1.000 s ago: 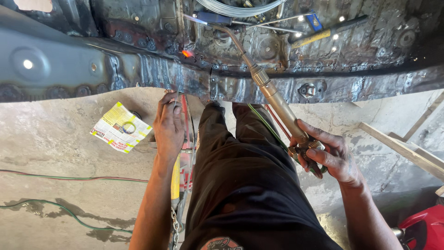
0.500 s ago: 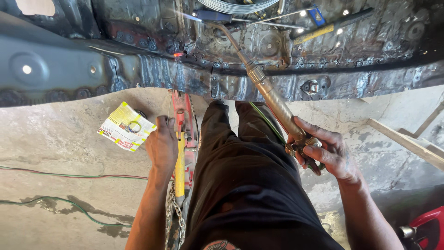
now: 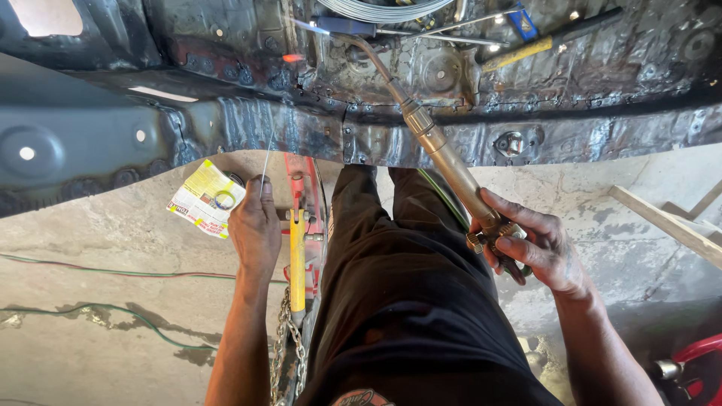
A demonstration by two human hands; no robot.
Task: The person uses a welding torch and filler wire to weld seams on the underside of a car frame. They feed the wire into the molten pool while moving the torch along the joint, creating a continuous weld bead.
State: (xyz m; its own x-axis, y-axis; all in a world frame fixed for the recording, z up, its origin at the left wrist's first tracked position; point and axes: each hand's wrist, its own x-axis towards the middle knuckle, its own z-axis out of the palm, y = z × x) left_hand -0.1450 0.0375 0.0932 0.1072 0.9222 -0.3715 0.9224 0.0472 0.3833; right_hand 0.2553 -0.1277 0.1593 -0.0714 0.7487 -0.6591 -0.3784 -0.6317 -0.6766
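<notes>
My right hand [image 3: 535, 245] grips the brass handle of a gas welding torch [image 3: 444, 159]. Its bent tip reaches up over the dark, scorched sheet-metal car body [image 3: 316, 128], where a small orange glowing spot [image 3: 292, 57] shows. My left hand [image 3: 255, 227] pinches a thin metal filler rod [image 3: 268, 162] that points up toward the welded seam. My legs in black trousers [image 3: 406, 301] stretch toward the car body.
A red and yellow tool with a chain [image 3: 298, 263] lies on the concrete floor beside my left leg. A yellow-and-white leaflet with a ring on it [image 3: 204, 198] lies left of my hand. Green and red wires [image 3: 98, 272] cross the floor. Tools and a wire coil [image 3: 380, 9] rest inside the car; wooden strips [image 3: 662, 219] lie right.
My left hand lifted off the floor tool, now pinches a thin rod and raises it toward the seam. The torch in my right hand has stayed in about the same place.
</notes>
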